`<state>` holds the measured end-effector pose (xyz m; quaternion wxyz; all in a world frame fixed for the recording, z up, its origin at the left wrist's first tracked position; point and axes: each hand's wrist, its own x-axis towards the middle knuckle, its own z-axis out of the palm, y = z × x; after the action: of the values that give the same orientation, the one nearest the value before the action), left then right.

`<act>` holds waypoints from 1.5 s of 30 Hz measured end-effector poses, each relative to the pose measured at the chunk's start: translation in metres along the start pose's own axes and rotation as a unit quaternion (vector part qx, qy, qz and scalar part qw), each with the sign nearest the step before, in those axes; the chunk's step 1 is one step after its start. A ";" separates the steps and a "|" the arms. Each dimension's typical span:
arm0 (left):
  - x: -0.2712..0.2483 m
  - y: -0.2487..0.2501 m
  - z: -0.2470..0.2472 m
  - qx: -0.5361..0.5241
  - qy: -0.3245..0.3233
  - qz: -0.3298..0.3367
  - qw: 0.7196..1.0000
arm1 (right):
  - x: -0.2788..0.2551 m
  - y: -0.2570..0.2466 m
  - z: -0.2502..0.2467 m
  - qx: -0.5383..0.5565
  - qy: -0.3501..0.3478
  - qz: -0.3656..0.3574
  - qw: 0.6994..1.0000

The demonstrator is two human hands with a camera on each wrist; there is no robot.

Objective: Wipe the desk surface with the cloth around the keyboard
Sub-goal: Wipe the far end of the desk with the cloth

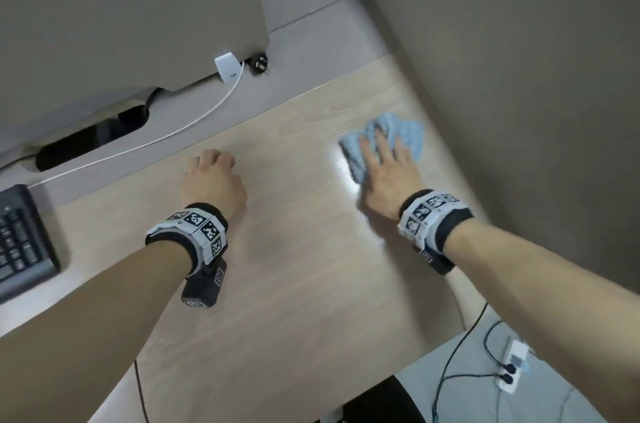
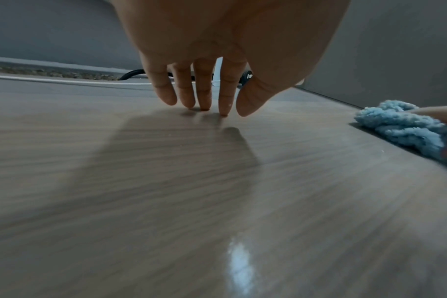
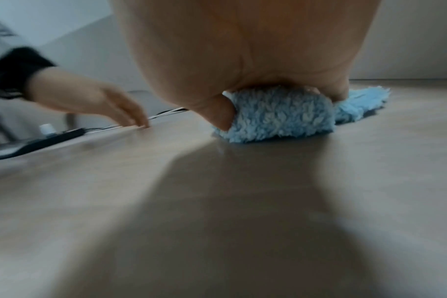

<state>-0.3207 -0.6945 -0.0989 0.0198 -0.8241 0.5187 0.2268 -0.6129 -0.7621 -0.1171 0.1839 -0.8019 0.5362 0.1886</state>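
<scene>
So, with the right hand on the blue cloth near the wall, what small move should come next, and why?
Probably slide the cloth leftward across the desk, toward the keyboard. The right hand presses it flat close to the right-side partition, and bare desk lies between cloth and keyboard. The left hand, fingertips on the desk, sits in that path and may need lifting.

Wood-grain tabletop (image 1: 294,266). Black keyboard (image 1: 20,242) at far left edge. Blue cloth (image 1: 388,142) well right of kbd, near the right partition, flat on the surface. White cable (image 1: 194,121) runs behind kbd toward a white adapter (image 1: 227,67) at the back.
</scene>
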 end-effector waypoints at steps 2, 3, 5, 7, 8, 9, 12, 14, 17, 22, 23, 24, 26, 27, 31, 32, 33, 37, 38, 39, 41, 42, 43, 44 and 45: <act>0.002 -0.003 -0.003 -0.017 -0.005 0.003 1.000 | 0.022 0.009 -0.013 0.020 0.006 0.045 0.999; 0.003 -0.006 -0.005 -0.036 -0.002 0.002 0.999 | 0.037 0.007 -0.023 0.030 0.008 0.064 0.997; 0.007 -0.012 -0.010 -0.083 0.016 -0.013 0.996 | 0.067 -0.007 -0.043 0.043 0.014 0.095 0.994; 0.011 -0.021 -0.014 -0.093 0.024 -0.027 0.995 | 0.097 -0.026 -0.061 0.052 0.021 0.103 0.993; 0.013 -0.027 -0.015 -0.076 0.022 -0.032 0.996 | 0.108 -0.040 -0.069 0.050 0.021 0.085 0.995; 0.015 -0.033 -0.016 -0.059 0.018 -0.039 0.997 | 0.117 -0.058 -0.073 0.043 0.018 0.054 0.997; 0.018 -0.045 -0.017 -0.036 0.011 -0.069 0.997 | 0.112 -0.114 -0.071 -0.002 -0.022 -0.090 0.996; 0.018 -0.046 -0.017 -0.024 0.009 -0.082 0.996 | 0.085 -0.136 -0.052 -0.037 -0.044 -0.195 0.979; 0.020 -0.044 -0.017 -0.021 0.011 -0.087 0.996 | 0.057 -0.113 -0.027 -0.062 -0.042 -0.263 0.962; 0.022 -0.040 -0.023 -0.019 -0.002 -0.090 0.996 | 0.101 -0.022 -0.056 -0.032 -0.006 -0.044 0.999; 0.022 -0.039 -0.023 -0.016 -0.002 -0.091 0.996 | 0.111 -0.015 -0.068 0.002 -0.001 0.000 1.000; 0.022 -0.039 -0.023 -0.009 -0.003 -0.091 0.996 | 0.120 -0.015 -0.076 0.033 0.000 0.031 0.999; 0.020 -0.037 -0.021 0.011 -0.007 -0.091 0.996 | 0.127 -0.030 -0.084 0.040 0.005 0.028 0.999; 0.019 -0.037 -0.020 0.015 -0.009 -0.091 0.996 | 0.124 -0.042 -0.083 0.024 0.001 0.001 1.000; 0.019 -0.036 -0.020 0.021 -0.013 -0.087 0.996 | 0.077 -0.078 -0.054 -0.005 -0.033 -0.107 0.994; 0.020 -0.036 -0.021 0.022 -0.014 -0.088 0.996 | 0.060 -0.082 -0.045 -0.010 -0.031 -0.123 0.992; 0.020 -0.036 -0.022 0.021 -0.015 -0.091 0.996 | 0.042 -0.084 -0.036 -0.015 -0.027 -0.135 0.990; 0.021 -0.034 -0.026 0.017 -0.024 -0.097 0.995 | -0.024 -0.060 0.010 -0.025 -0.012 -0.140 0.990; 0.020 -0.033 -0.026 0.020 -0.023 -0.087 0.996 | -0.037 -0.047 0.018 -0.015 -0.003 -0.112 0.994; 0.019 -0.031 -0.024 0.024 -0.018 -0.072 0.997 | -0.047 -0.033 0.025 0.001 0.007 -0.070 0.998; 0.014 -0.026 -0.019 0.034 -0.005 -0.015 0.999 | -0.057 -0.008 0.032 0.025 0.024 0.023 0.999; 0.011 -0.023 -0.016 0.039 -0.002 0.014 0.999 | -0.055 -0.002 0.031 0.040 0.027 0.067 0.997; 0.008 -0.019 -0.012 0.042 -0.002 0.039 0.998 | -0.050 -0.003 0.027 0.066 0.028 0.110 0.991; 0.005 -0.015 -0.008 0.043 -0.004 0.060 0.997 | -0.042 -0.010 0.023 0.094 0.031 0.148 0.984; 0.001 -0.012 -0.005 0.041 -0.007 0.075 0.996 | -0.034 -0.024 0.018 0.116 0.037 0.169 0.978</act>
<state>-0.3084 -0.6916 -0.0974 0.0403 -0.7795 0.5880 0.2123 -0.6044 -0.7174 -0.1136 0.2210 -0.6794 0.6887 0.1235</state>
